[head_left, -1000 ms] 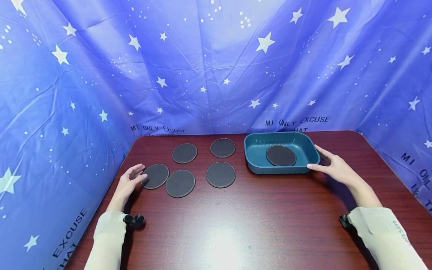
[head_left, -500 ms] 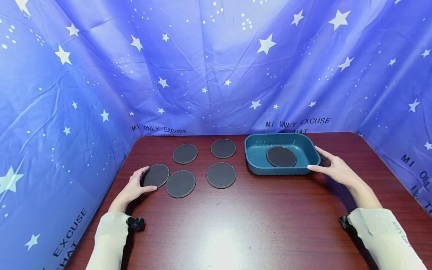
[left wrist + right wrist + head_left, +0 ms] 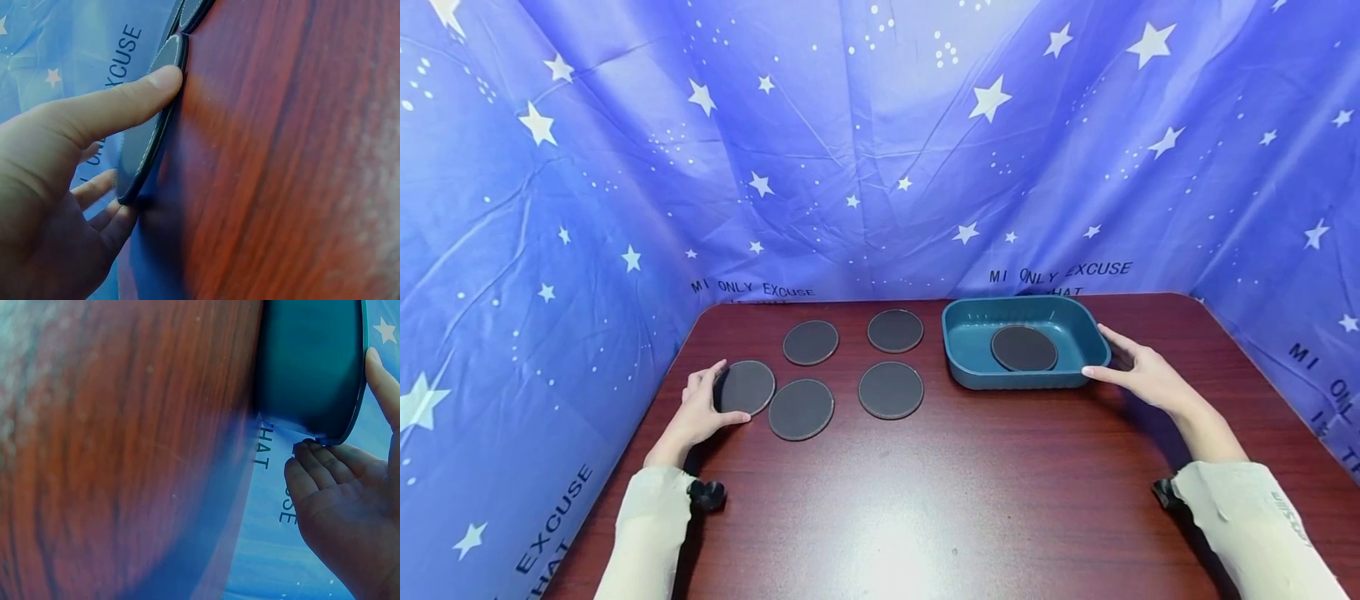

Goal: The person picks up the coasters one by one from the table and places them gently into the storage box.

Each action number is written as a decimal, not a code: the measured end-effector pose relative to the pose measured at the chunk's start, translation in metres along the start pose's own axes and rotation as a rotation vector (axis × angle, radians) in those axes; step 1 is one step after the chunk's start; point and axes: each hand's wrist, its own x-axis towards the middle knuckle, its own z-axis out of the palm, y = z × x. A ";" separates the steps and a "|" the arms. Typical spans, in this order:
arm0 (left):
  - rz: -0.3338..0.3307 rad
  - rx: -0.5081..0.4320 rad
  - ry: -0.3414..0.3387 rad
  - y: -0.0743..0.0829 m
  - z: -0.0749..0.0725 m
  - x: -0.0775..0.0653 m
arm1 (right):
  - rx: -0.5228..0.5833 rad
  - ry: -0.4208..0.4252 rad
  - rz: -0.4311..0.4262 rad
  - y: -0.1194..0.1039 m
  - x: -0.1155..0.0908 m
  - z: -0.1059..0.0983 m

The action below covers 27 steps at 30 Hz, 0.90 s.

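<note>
Left hand: fingers parted across the leftmost dark disc, gripping its edge, thumb on the near side, the others along the left. The disc is at the left of the desk, just beside a second disc. Right hand: thumb and fingers, moderately apart, hold the teal tray at its right end.

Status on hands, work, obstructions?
Left hand grips leftmost round dark-grey stitched disc. Right hand holds rectangular teal tray, matching disc inside. Four more discs lie flat between; nothing tall in the way.
</note>
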 end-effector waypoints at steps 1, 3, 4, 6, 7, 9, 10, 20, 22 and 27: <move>-0.001 0.000 0.006 0.000 0.000 0.000 | -0.001 0.002 -0.001 0.000 0.000 0.000; -0.006 -0.006 0.021 0.000 -0.002 0.001 | -0.001 0.003 -0.001 0.000 0.000 0.000; -0.012 -0.010 0.026 0.000 -0.003 0.001 | -0.001 0.004 -0.002 0.000 0.000 0.000; -0.024 -0.021 0.031 0.000 -0.004 0.001 | 0.002 0.006 -0.007 0.000 0.000 0.000; -0.027 -0.029 0.036 -0.001 -0.005 0.001 | 0.005 0.006 -0.007 0.000 0.000 0.000; -0.031 -0.047 0.050 -0.001 -0.006 0.002 | 0.006 0.006 -0.009 0.000 0.000 0.000; -0.032 -0.056 0.057 -0.002 -0.006 0.002 | 0.008 0.005 -0.008 0.000 0.000 0.000; -0.152 -0.219 0.091 0.003 -0.011 0.004 | 0.019 0.000 -0.001 0.000 0.002 0.000; -0.194 -0.271 0.107 0.004 -0.011 0.005 | 0.023 0.000 -0.006 0.000 0.002 0.000; -0.265 -0.467 0.156 0.003 -0.012 0.006 | 0.023 0.001 -0.010 0.001 0.002 0.000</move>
